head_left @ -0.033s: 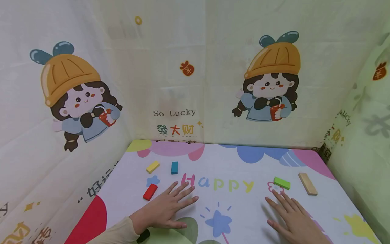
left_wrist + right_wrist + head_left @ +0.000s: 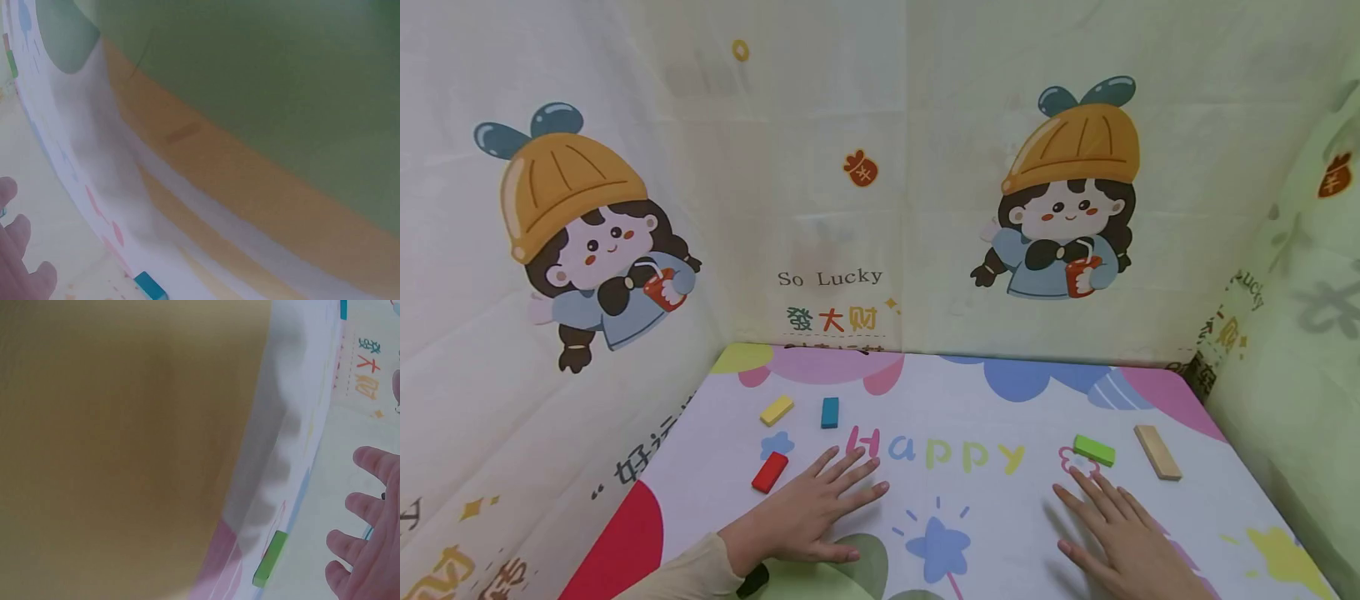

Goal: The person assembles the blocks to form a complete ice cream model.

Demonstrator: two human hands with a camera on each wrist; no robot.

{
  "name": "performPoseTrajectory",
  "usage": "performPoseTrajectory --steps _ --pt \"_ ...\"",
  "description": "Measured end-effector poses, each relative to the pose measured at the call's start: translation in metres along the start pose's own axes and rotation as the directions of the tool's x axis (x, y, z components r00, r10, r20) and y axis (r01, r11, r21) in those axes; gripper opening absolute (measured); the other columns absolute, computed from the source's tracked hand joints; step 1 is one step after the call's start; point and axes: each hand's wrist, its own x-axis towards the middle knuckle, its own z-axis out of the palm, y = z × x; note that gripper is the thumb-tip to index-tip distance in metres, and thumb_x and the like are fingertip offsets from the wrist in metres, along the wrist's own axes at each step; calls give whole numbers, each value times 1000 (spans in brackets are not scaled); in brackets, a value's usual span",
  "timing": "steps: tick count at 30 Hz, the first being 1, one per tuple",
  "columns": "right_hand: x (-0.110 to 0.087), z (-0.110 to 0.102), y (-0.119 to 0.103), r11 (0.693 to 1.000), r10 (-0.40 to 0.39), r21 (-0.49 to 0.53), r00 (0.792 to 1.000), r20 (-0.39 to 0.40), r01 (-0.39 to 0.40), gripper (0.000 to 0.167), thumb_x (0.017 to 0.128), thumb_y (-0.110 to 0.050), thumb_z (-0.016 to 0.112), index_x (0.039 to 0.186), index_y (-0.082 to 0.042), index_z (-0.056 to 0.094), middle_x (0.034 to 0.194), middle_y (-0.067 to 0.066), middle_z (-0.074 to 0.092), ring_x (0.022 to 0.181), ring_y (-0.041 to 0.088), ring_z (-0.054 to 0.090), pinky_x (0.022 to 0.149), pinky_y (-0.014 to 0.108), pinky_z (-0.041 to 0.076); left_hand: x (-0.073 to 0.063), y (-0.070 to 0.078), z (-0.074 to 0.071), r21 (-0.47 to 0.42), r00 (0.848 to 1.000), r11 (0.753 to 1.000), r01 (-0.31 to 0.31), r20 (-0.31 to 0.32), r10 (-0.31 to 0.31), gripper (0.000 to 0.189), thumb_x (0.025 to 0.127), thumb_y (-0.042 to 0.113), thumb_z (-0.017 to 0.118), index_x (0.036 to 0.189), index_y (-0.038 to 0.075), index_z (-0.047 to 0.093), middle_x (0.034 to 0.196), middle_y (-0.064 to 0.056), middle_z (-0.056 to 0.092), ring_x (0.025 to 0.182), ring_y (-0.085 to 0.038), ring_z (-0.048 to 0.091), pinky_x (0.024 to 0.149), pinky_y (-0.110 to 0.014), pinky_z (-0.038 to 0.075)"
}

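My left hand point(image 2: 812, 508) is spread flat over the left part of the table, palm down, with nothing in its fingers. Beside its wrist and knuckles lies a red block point(image 2: 770, 472). Further back are a yellow block point(image 2: 777, 410) and a blue block point(image 2: 830, 412), the latter also at the bottom of the left wrist view. On the right, my right hand point(image 2: 1123, 533) holds nothing, fingers straight and apart. Just beyond its fingertips lies a green block point(image 2: 1094, 450), seen too in the right wrist view. A longer plain wooden block point(image 2: 1157, 452) lies to the right of the green one.
A white printed cover point(image 2: 992, 508) with "Happy" lettering spreads over the table. Cream printed cloth point(image 2: 940, 208) hangs behind it and along both sides. A small dark object point(image 2: 752, 581) shows under the left wrist.
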Motion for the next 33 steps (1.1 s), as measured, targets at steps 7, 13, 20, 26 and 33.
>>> performPoseTrajectory --steps 7,13,20,26,33 --pt "2 4 6 999 3 33 999 -43 -2 66 87 -51 76 144 -24 57 146 15 56 159 14 11 120 13 -11 -2 -1 -1 -9 1000 1000 10 12 -10 87 98 71 45 167 25 19 173 -7 19 158 -33 22 122 -64 24" --pt "11 -2 29 996 56 73 994 -94 -49 57 81 -31 85 132 -16 65 140 15 57 120 38 55 108 50 37 -6 -12 -8 -60 991 991 118 73 -113 81 99 69 44 164 23 29 170 -7 29 157 -34 24 123 -63 23" --pt "21 -8 70 968 223 121 975 1 -221 41 89 -18 77 127 -6 66 131 26 61 111 54 59 85 70 47 -17 -31 -6 -15 964 966 259 61 -257 63 101 56 56 150 17 52 154 -8 52 145 -32 44 119 -55 36" --pt "24 0 106 926 332 146 934 130 -349 41 101 -15 61 137 5 58 143 34 51 114 63 51 91 75 42 -28 -43 1 -10 910 910 415 13 -414 47 97 37 68 135 10 64 138 -13 62 126 -33 58 105 -50 50" --pt "28 14 136 905 386 112 902 190 -411 46 107 -13 47 141 17 48 142 44 43 125 65 43 102 75 34 -38 -50 4 -104 781 777 621 2 -625 38 96 24 70 129 5 67 130 -18 64 115 -35 59 96 -49 54"
